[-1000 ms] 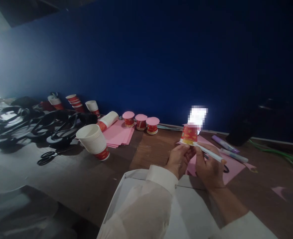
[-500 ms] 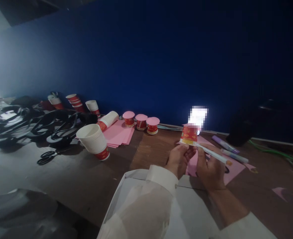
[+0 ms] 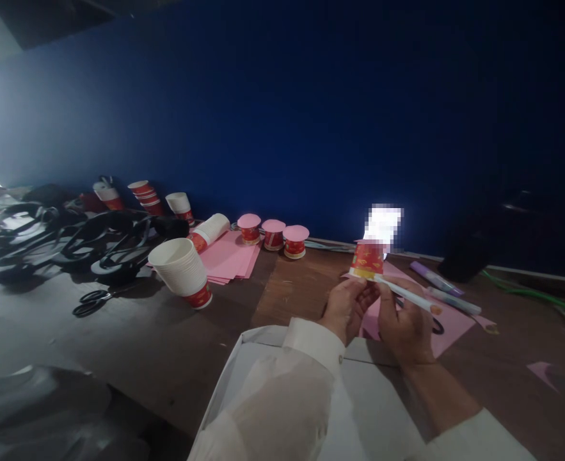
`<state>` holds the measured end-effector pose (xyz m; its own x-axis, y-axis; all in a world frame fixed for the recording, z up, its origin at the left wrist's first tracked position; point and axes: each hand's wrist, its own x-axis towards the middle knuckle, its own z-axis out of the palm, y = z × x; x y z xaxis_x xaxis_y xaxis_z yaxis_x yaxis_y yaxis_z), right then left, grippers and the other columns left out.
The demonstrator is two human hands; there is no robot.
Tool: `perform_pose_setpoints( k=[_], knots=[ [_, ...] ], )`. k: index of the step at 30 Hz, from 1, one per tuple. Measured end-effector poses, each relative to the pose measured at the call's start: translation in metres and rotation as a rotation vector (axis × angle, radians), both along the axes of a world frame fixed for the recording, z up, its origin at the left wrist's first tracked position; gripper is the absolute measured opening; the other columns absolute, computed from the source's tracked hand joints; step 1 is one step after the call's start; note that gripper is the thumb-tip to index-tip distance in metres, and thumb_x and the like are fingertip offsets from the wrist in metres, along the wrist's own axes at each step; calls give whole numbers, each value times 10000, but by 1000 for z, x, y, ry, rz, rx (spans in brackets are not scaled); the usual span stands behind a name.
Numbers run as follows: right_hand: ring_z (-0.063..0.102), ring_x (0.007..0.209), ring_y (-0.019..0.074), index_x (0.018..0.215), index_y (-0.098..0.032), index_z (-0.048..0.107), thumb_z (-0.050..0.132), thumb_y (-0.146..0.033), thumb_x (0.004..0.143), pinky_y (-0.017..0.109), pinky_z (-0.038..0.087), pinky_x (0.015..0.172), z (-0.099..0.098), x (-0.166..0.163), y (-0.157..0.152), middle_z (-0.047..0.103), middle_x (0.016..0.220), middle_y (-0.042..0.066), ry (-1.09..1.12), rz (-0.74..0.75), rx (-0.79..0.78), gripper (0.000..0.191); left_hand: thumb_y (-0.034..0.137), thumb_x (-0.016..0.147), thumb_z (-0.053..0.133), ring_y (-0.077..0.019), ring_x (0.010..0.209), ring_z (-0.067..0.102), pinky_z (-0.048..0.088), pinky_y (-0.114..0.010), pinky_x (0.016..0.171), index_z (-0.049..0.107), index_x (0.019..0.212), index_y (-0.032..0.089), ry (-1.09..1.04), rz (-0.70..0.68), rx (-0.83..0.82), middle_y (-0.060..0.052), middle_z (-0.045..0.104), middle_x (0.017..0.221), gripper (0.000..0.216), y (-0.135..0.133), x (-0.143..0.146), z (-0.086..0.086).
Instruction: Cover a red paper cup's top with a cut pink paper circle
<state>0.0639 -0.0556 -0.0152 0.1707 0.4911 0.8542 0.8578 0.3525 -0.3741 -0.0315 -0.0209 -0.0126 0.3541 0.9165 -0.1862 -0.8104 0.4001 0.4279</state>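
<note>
A short red paper cup (image 3: 368,257) with gold marks and a yellow band stands upside down, rim toward me, at the right of the table. At its near rim, my left hand (image 3: 347,308) is closed, fingers curled, gripping the edge. My right hand (image 3: 407,323) is shut on a slim white pen (image 3: 409,296) with an orange-brown end; its other end meets the cup's rim. Beneath the hands lies pink paper (image 3: 450,326), partly covering a pair of dark scissor handles (image 3: 437,326).
Three red cups with pink discs (image 3: 296,234) line the wall. A stack of white cups (image 3: 179,269), black scissors (image 3: 90,301) and pink sheets (image 3: 229,256) lie left. A purple marker (image 3: 436,278) is at right, with a bright blurred screen (image 3: 382,224) behind the cup.
The cup has shifted very slightly right, and the pen's free end has moved a little left and up. Both hands keep their hold; the other things stay in place.
</note>
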Motion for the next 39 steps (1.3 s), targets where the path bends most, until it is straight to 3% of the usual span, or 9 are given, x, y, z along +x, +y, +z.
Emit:
perform_pose_setpoints(
  k=[6, 11, 20, 32, 39],
  knots=[
    [679, 891, 269, 920, -205, 710, 557, -285, 968, 432, 520, 855, 0, 0, 0, 735, 903, 102, 12, 3, -10, 179, 83, 774, 706, -119, 665, 662, 564, -251, 793, 680, 776, 85, -1, 12, 3, -55, 682, 717, 26, 0, 1, 0],
    [680, 893, 270, 939, -204, 711, 544, -320, 972, 435, 524, 860, 1, 0, -1, 735, 901, 102, 18, 12, -38, 206, 100, 740, 760, -119, 651, 649, 568, -285, 835, 676, 767, 92, 16, 27, 5, -39, 675, 701, 88, -1, 1, 1],
    [680, 914, 266, 960, -199, 705, 550, -319, 973, 419, 524, 851, -3, 2, -2, 737, 947, 105, 43, -31, -2, 196, 91, 787, 703, -136, 714, 673, 553, -278, 827, 693, 778, 84, 28, 26, 0, -69, 695, 747, 15, -2, 0, 6],
    [696, 936, 261, 992, -189, 709, 556, -249, 980, 425, 537, 879, -4, 1, 2, 755, 980, 107, -43, 26, -3, 164, 210, 595, 879, -118, 703, 620, 541, -274, 827, 701, 721, 112, 21, 23, 102, -31, 658, 734, 239, -1, 3, -1],
    [702, 920, 262, 954, -197, 713, 553, -279, 979, 431, 536, 875, -2, 0, 2, 758, 927, 99, -26, 35, -32, 181, 298, 577, 904, -137, 715, 610, 524, -332, 882, 687, 710, 127, 84, 21, 140, -25, 645, 736, 307, 1, 6, -5]
  ],
)
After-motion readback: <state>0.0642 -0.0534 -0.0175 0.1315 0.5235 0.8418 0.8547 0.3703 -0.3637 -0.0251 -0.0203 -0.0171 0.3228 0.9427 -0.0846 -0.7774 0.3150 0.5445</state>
